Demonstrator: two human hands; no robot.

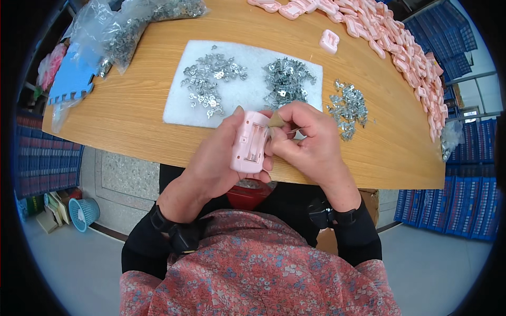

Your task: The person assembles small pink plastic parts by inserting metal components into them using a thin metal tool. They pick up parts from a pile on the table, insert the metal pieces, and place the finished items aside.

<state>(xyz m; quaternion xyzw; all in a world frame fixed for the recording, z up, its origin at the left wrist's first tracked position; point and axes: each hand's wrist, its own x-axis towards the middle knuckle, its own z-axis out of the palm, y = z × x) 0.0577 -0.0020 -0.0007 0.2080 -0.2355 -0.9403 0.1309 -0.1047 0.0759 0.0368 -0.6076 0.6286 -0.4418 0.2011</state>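
My left hand [210, 158] is wrapped round a pink plastic battery case [240, 160], holding it tilted upright with its open compartment facing up. Metal contacts show inside the compartment. At the case's upper right edge, my right hand [319, 139] pinches a thin metal piece [295, 130]; its exact kind is hidden by the fingers. Tan covers [276, 120] sit on fingertips of that hand. Just beyond both hands, a white foam sheet [176, 100] carries two heaps of small metal contacts, a looser left heap [213, 76] and a denser right heap [287, 79].
Another pile of metal contacts [348, 108] lies on the wooden table [142, 87] right of the foam. One pink case [329, 41] stands apart from a long bank of pink cases [390, 39] at far right. Bags of metal parts [126, 39] and a blue foam mat [71, 76] occupy the far left.
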